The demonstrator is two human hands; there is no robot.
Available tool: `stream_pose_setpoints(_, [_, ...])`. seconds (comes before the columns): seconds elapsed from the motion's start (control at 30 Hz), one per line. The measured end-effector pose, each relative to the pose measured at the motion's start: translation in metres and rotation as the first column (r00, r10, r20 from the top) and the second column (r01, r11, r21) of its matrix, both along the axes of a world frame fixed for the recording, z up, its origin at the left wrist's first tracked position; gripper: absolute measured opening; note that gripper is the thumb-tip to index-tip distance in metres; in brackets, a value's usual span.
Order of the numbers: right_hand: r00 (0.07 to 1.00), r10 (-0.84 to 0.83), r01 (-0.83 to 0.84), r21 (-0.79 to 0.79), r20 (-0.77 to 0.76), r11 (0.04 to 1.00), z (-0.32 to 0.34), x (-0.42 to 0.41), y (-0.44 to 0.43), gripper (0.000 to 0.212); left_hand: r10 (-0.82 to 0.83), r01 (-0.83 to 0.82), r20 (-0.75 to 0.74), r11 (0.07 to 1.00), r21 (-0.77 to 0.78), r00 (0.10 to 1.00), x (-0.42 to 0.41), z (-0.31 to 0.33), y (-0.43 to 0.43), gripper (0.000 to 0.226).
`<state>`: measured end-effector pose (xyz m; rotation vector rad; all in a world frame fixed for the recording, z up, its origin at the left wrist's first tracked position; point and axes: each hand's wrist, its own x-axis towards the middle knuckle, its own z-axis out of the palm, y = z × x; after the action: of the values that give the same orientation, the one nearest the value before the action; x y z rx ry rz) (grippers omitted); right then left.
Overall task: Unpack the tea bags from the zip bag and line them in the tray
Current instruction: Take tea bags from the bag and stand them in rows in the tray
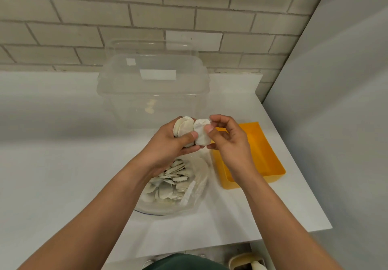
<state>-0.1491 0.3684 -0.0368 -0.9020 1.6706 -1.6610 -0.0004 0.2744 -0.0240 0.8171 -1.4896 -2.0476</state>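
A person's right hand [228, 141] pinches a single pale, round paper tea bag [202, 134] between thumb and forefinger, right against a small stack of matching round tea bags [183, 127] that the left hand [168, 143] grips in curled fingers, both held above the white bench [63, 164]; directly below the hands, near the bench's front edge, lies the clear plastic zip bag [196, 187], apparently open, though glare makes its seal hard to read, with a large heap of loose tea bags [170, 182] inside; just beside it, along the bench's right edge, the shallow orange plastic tray [263, 150] shows only bare floor wherever the right hand and wrist do not cover it; a big clear lidded plastic tub [153, 93] stands at the back edge against the pale tiled wall. By this evidence the job has barely begun: a handful is out, none visibly lined up, and most bags are left to move.
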Motion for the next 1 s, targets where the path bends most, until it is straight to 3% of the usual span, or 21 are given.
stream_pose_setpoints(0.13, [0.991,0.117,-0.111,0.084,-0.068,0.990,-0.001,-0.014,0.002,0.014,-0.027,0.034,0.068,0.993,-0.115,0.997,-0.004,0.001,-0.005,0.020])
stream_pose_setpoints(0.3, [0.982,0.182,-0.173,0.133,-0.054,0.976,-0.001,-0.029,0.005,0.016,-0.023,0.032,0.097,0.995,-0.095,0.995,-0.016,0.000,-0.007,0.019])
stream_pose_setpoints(0.4, [0.994,0.105,-0.100,0.120,-0.029,0.988,-0.005,-0.045,0.004,0.011,0.015,-0.014,0.109,1.000,-0.011,0.994,-0.023,0.001,-0.006,0.021])
stream_pose_setpoints(0.57, [0.983,-0.160,0.172,0.151,-0.086,0.973,-0.030,-0.090,-0.006,0.011,0.093,-0.103,0.067,0.981,0.162,0.993,-0.023,0.005,-0.012,0.024])
stream_pose_setpoints(0.77, [0.963,0.007,0.102,0.390,-0.268,0.915,-0.094,-0.124,-0.033,0.013,0.121,-0.127,0.041,0.968,0.214,0.992,-0.013,0.013,-0.014,0.028])
stream_pose_setpoints(0.87, [0.957,0.068,0.060,0.425,-0.281,0.903,-0.107,-0.125,-0.044,0.016,0.136,-0.141,0.039,0.967,0.211,0.990,-0.009,0.013,-0.014,0.025])
stream_pose_setpoints(1.0, [0.962,-0.025,0.140,0.414,-0.271,0.900,-0.120,-0.115,-0.048,0.011,0.155,-0.161,0.049,0.967,0.195,0.987,-0.004,0.013,-0.014,0.023])
